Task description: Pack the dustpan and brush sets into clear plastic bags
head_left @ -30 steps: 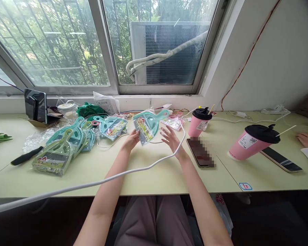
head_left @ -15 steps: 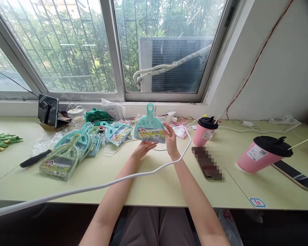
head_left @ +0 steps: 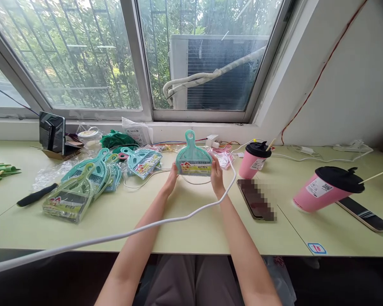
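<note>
Dustpan (head_left: 193, 155) held by edges btwn L hand (head_left: 171, 180), R hand (head_left: 216, 177) (gap to nearest cup (head_left: 249, 165)).

One teal dustpan set (head_left: 194, 159) sits between my two hands (head_left: 216, 177). To its right: two pink cups (head_left: 249, 166), two black lids (head_left: 258, 148), two straws (head_left: 373, 177) and two phones (head_left: 253, 199). To its left: at least four more dustpan sets (head_left: 68, 199), their overlap hiding the exact total, one black handle (head_left: 36, 196), one propped tablet (head_left: 46, 134) and one green bundle (head_left: 117, 139). One thick white cable (head_left: 178, 219) crosses in front of it.
</note>
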`<state>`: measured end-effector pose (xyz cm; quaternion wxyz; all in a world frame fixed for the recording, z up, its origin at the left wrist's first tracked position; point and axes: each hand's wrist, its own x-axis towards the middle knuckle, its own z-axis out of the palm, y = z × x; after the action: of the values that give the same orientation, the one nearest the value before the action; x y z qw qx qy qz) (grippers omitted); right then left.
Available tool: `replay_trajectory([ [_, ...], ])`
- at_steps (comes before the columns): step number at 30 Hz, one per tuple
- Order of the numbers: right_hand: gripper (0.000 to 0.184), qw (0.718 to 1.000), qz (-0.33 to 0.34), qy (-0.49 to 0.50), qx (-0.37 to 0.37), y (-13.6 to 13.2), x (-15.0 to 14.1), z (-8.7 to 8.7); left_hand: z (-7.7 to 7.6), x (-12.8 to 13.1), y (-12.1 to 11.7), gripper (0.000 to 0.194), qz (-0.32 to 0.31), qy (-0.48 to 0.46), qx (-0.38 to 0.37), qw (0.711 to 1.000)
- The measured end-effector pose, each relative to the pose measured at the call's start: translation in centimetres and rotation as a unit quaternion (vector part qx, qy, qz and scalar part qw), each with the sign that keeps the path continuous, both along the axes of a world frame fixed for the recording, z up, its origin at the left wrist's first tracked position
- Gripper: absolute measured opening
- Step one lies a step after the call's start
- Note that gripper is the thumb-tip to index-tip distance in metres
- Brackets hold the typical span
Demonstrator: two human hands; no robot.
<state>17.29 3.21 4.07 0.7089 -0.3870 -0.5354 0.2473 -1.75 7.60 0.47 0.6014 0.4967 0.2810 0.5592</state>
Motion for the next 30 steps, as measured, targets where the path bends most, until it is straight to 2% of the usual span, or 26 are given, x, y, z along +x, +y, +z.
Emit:
replay_trajectory([
  [2, 0.053, 1.000, -0.024, -0.008, 0.008, 0.0, 0.4, -0.1, 0.0, 0.8, -0.3, 0.056, 0.037, 0.056, 0.024, 0.997],
  [5, 0.059, 1.000, 0.023, -0.016, -0.002, -0.2, 0.9, -0.4, -0.1, 1.3, -0.5, 0.055, 0.087, 0.109, 0.046, 0.989],
  [7, 0.063, 0.999, 0.037, -0.010, -0.017, -0.4, 1.0, -0.6, -0.2, 1.3, -0.6, 0.054, 0.099, 0.112, 0.053, 0.987],
  [12, 0.064, 0.999, 0.024, -0.011, -0.030, -0.9, 1.1, -0.7, -0.4, 1.5, -0.9, 0.051, 0.084, 0.045, 0.033, 0.995],
  [17, 0.047, 0.998, -0.032, -0.042, -0.038, -1.0, 1.4, -0.5, -0.5, 1.6, -0.5, 0.054, 0.033, 0.016, 0.006, 0.999],
  [20, 0.043, 0.999, 0.002, -0.038, -0.033, -0.8, 1.7, -0.6, -0.4, 1.3, -0.4, 0.054, 0.028, 0.024, 0.005, 0.999],
  [24, 0.052, 0.996, 0.055, -0.005, -0.068, -0.6, 2.3, -1.0, 0.0, 1.2, -0.9, 0.047, 0.019, 0.044, 0.037, 0.998],
  [30, 0.057, 0.988, 0.111, 0.030, -0.103, -1.1, 2.5, -0.8, 0.6, 1.1, -1.1, 0.037, 0.049, 0.047, 0.030, 0.997],
])
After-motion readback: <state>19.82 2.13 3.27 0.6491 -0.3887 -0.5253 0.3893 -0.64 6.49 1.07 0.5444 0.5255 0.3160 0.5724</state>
